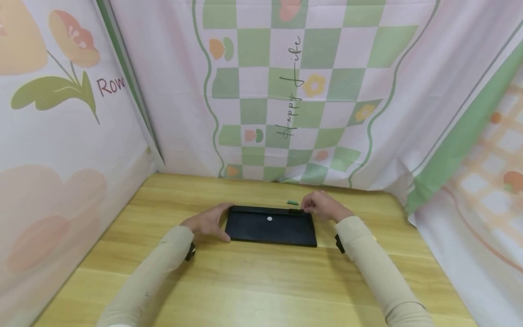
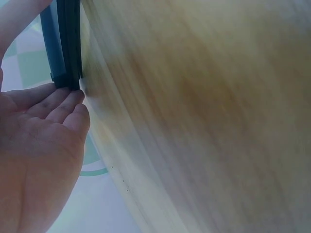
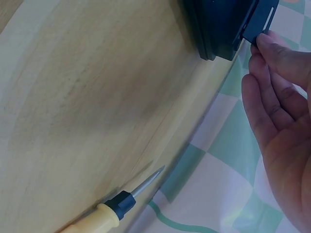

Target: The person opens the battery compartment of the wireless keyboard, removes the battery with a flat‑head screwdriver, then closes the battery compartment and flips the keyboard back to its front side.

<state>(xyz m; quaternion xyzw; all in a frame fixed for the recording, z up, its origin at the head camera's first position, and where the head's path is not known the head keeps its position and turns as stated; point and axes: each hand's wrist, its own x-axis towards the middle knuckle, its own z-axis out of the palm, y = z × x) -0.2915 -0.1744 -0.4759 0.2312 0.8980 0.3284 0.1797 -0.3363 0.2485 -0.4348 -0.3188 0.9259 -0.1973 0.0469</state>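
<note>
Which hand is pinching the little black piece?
The right hand pinches the little black piece; the left hand instead holds the left end of the big black slab.

Yellowish wooden table (image 1: pixel 253 277), flower-printed white curtain (image 1: pixel 61 145) at left, green-checked curtain (image 1: pixel 282 81) behind reading "Happy Life", orange-checked curtain (image 1: pixel 496 168) at right, soft glare (image 1: pixel 261 313) on the wood

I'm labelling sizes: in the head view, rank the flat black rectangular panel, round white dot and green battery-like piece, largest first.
1. Flat black rectangular panel
2. Green battery-like piece
3. Round white dot
</note>
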